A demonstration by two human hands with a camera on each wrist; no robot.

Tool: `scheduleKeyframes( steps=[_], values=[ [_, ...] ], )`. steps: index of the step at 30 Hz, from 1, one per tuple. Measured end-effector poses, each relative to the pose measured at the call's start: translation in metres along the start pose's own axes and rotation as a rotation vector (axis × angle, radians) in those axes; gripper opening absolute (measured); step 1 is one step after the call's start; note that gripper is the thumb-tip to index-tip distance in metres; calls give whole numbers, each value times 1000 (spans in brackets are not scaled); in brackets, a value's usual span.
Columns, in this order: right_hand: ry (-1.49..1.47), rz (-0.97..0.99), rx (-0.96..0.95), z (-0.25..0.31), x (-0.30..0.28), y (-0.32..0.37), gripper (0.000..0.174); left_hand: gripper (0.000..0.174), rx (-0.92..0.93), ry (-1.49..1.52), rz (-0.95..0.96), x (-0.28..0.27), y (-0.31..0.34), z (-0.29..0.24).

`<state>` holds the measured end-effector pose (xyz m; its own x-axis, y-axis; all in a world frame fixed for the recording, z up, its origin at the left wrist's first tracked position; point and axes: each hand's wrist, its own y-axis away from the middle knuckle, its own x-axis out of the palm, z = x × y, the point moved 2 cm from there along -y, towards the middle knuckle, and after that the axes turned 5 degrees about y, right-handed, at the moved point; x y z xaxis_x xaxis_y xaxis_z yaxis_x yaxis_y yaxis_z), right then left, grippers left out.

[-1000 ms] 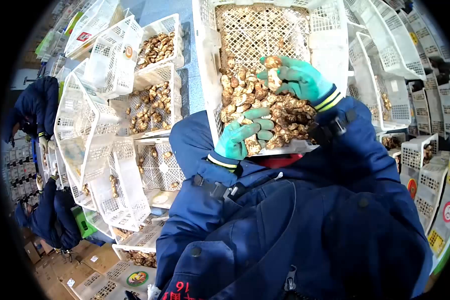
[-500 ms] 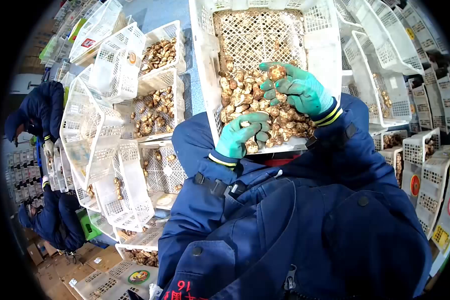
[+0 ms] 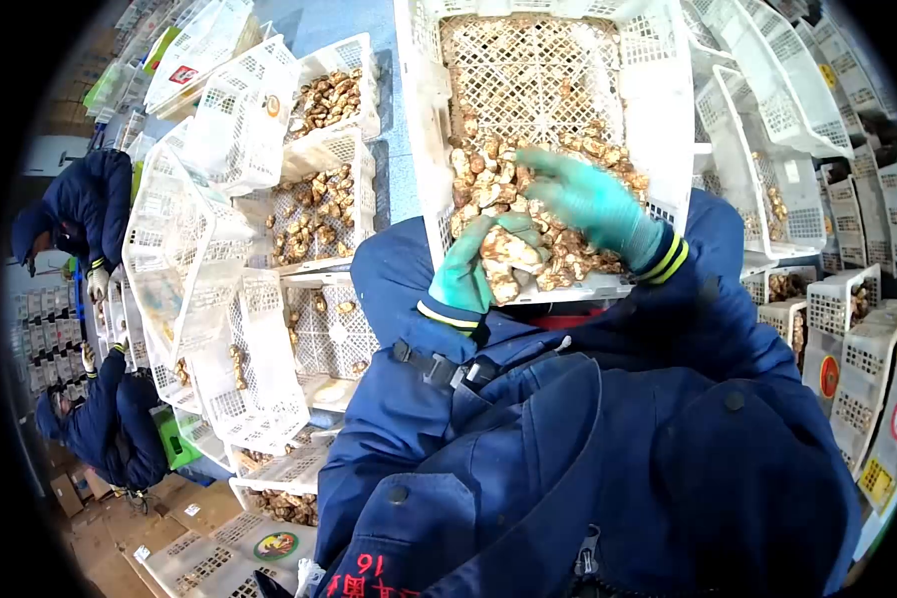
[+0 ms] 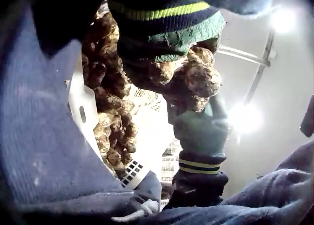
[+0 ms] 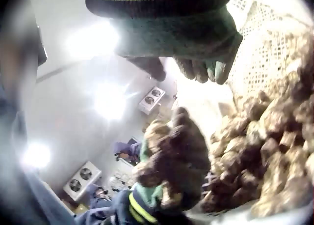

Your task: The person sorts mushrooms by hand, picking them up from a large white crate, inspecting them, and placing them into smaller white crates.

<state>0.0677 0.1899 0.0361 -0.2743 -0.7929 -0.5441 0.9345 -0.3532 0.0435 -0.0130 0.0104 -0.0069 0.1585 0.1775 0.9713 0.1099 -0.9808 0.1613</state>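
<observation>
A white plastic crate (image 3: 663, 130) stands in front of me, its near half heaped with knobbly brown-and-cream tuber-like lumps (image 3: 483, 184). At the crate's near left corner my green-gloved left hand (image 3: 465, 267) holds a clump of these lumps (image 3: 511, 249), its fingers bent round them. The left wrist view shows the held clump (image 4: 198, 77) bulging out below the glove. Over the middle of the heap is my right hand (image 3: 593, 204), gloved in green and blurred by motion. Its fingers (image 5: 223, 68) look extended in the right wrist view, with nothing in them.
More white crates (image 3: 354, 199) with similar lumps stand on the left, some of them tilted or stacked. Others (image 3: 772, 189) line the right side. Two people in dark blue jackets (image 3: 90, 199) work at the far left. The crate's near edge lies against my lap.
My right hand has lost the lump it held half a second ago and now spreads over the heap. My left hand now holds a larger clump, turned up into view.
</observation>
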Motion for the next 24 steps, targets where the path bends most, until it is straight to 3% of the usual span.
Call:
scheduleKeyframes(
  steps=[2,3,5,6,10,12,13,14,16,18,20,22,24],
  values=[
    [102,-154,-23,-1,-36,7,39,55,83,-20,-109,5,4,-2],
    [162,-80,55,-4,-33,2,38,60,105,-29,-117,10,6,-6],
    [437,38,-140,-5,-20,-9,36,75,148,-12,-34,13,9,-14],
    [496,73,-214,5,-6,-13,36,74,218,-51,52,21,10,-18],
    [875,14,-233,-12,46,-40,39,59,357,-264,-173,27,34,-33],
    [790,22,-216,-21,40,-47,35,56,336,-272,-175,18,39,-35],
    [614,18,-133,-14,26,-45,34,54,329,-273,-205,16,39,-34],
    [252,61,152,-9,16,-42,33,53,300,-271,-168,13,35,-32],
    [-32,-141,61,10,4,-26,43,53,338,-305,-288,18,24,-20],
    [251,-146,-116,42,2,-8,41,52,309,-153,-194,18,8,-7],
    [551,-201,-380,67,13,9,40,53,475,-284,-250,-10,1,-5],
    [623,-200,-442,73,31,15,43,53,328,-139,-129,25,7,-2],
    [462,55,-465,73,31,13,40,53,314,-242,-254,6,10,-8]
  ],
)
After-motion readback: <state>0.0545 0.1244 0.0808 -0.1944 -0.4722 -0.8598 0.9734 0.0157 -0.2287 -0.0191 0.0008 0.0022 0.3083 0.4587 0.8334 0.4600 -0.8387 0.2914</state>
